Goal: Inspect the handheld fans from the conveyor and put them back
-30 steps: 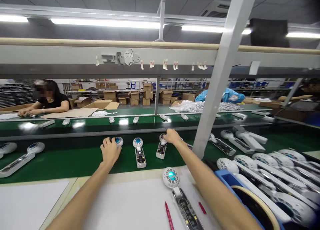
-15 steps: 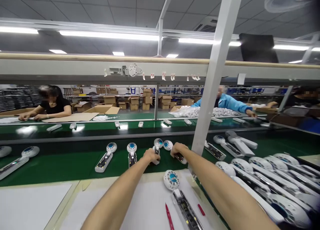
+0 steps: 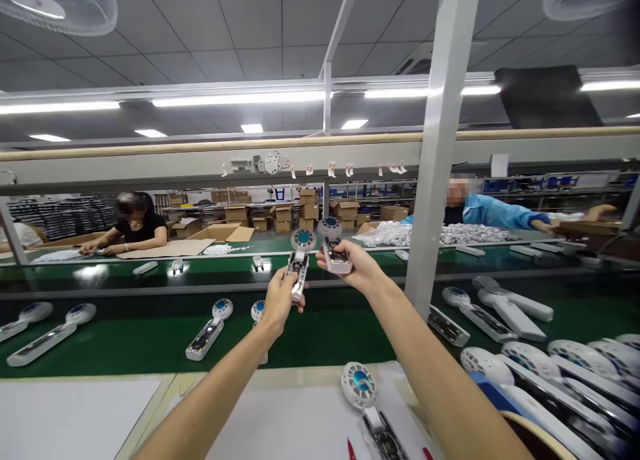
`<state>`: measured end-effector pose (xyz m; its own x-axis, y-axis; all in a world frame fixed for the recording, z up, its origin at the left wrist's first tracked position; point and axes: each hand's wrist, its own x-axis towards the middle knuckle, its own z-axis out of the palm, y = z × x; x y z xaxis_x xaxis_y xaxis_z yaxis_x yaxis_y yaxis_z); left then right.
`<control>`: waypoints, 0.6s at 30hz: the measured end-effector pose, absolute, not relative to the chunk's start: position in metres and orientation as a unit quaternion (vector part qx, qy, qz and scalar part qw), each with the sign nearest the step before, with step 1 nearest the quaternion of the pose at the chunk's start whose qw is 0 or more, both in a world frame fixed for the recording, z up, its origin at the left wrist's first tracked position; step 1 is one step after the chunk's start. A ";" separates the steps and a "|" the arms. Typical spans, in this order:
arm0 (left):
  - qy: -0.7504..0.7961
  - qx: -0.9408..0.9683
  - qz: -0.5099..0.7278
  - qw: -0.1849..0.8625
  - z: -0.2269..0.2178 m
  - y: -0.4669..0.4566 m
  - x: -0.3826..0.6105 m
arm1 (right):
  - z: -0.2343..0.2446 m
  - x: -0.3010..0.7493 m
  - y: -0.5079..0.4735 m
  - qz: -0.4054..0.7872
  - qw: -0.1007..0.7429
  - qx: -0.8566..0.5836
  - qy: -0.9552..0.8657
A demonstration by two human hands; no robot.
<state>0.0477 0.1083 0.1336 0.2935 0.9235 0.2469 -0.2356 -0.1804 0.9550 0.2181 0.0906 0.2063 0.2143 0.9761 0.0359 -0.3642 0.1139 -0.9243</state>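
Hazard: collision. Left hand (image 3: pixel 276 301) clamps a white round-headed open-backed fan unit (image 3: pixel 299 268); right hand (image 3: pixel 359 268) clamps a second fan unit (image 3: pixel 335 248) just beside it, above the green conveyor belt (image 3: pixel 125 330). Contact could loosen either grip.

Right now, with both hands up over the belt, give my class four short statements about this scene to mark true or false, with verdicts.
1. The left hand holds an open handheld fan clear above the green conveyor belt. True.
2. The right hand is empty. False: it grips a second fan.
3. A third fan lies on the white sheet nearest the camera. True.
4. The worker in black sits on the right side of the scene. False: this person sits far left, beyond the belt.
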 end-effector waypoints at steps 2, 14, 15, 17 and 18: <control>0.258 0.572 0.549 0.552 0.154 0.098 0.037 | 0.207 0.207 0.069 0.501 0.675 -0.387 -0.377; 0.187 0.574 0.573 0.554 0.188 0.032 -0.008 | 0.194 0.181 0.023 0.418 0.654 -0.264 -0.573; 0.183 0.577 0.565 0.560 0.187 0.032 -0.010 | 0.193 0.180 0.023 0.414 0.651 -0.262 -0.580; 0.173 0.581 0.554 0.571 0.184 0.033 -0.013 | 0.192 0.179 0.022 0.412 0.642 -0.265 -0.590; 0.170 0.581 0.549 0.576 0.183 0.034 -0.014 | 0.191 0.178 0.022 0.416 0.635 -0.268 -0.593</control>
